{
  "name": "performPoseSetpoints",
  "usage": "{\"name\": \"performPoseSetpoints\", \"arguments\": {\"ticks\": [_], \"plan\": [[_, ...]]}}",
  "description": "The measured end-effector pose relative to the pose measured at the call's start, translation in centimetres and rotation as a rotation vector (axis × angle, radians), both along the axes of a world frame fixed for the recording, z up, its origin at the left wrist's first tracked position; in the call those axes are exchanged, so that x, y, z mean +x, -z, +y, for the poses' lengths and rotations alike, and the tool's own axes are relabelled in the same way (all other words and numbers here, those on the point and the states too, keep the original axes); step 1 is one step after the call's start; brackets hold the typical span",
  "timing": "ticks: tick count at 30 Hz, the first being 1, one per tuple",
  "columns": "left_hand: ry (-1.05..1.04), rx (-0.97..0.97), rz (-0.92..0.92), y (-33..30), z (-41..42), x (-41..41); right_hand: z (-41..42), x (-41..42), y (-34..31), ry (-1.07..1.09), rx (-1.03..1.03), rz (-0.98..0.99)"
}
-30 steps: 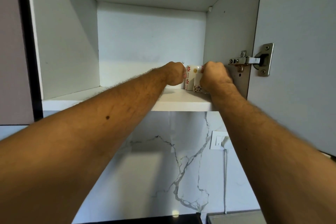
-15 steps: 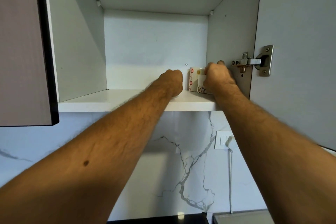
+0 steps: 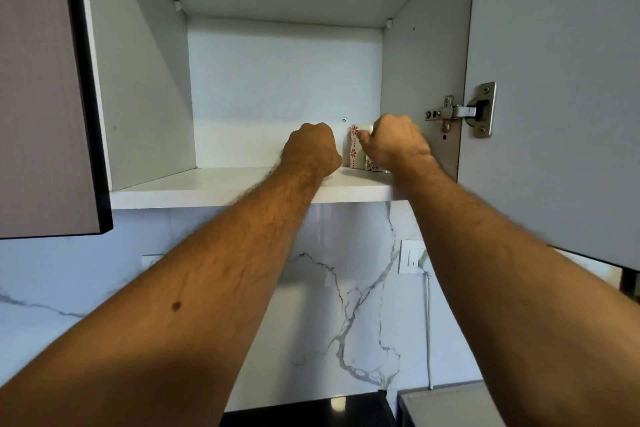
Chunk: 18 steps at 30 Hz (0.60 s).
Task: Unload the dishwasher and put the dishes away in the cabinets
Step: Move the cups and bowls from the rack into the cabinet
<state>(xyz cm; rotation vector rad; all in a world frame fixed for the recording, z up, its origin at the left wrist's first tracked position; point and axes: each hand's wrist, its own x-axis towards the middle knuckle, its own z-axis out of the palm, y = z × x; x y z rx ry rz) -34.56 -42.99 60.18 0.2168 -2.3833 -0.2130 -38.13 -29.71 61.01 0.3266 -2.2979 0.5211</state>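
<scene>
White cups [image 3: 354,146] with red flower print, upright on shelf [image 3: 214,189]

Occlusions and cut-offs, head view.

Fingers of left hand [image 3: 311,149] curled away behind knuckles; contents of grip, if any, not visible. Right hand [image 3: 394,146] covering most of front mug [image 3: 372,166]; only a flowered lower corner showing. Mug behind it [image 3: 354,147] visible as a narrow strip between the two hands; handle and rim hidden. Cabinet door [image 3: 554,97] cut by right and top edges. Hinge [image 3: 464,111] markings too small to read. Both forearms cropped at bottom edge.
</scene>
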Motion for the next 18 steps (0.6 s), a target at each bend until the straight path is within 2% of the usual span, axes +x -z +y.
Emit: {"name": "performPoseSetpoints", "arguments": {"ticks": [3,9,13,18], "plan": [[0.033,-0.008,0.110,-0.1,0.7,0.7,0.3,1.1,0.8,-0.010,0.036,-0.073],[-0.007,-0.198,0.299,-0.1,1.3,2.7,2.3,4.3,1.2,0.055,0.078,-0.045],[-0.026,-0.109,0.302,-0.1,2.3,5.0,3.5,6.3,0.9,0.077,0.054,-0.026],[-0.008,-0.088,0.303,1.4,3.4,7.9,4.1,9.6,1.9,0.020,-0.015,-0.017]]}}
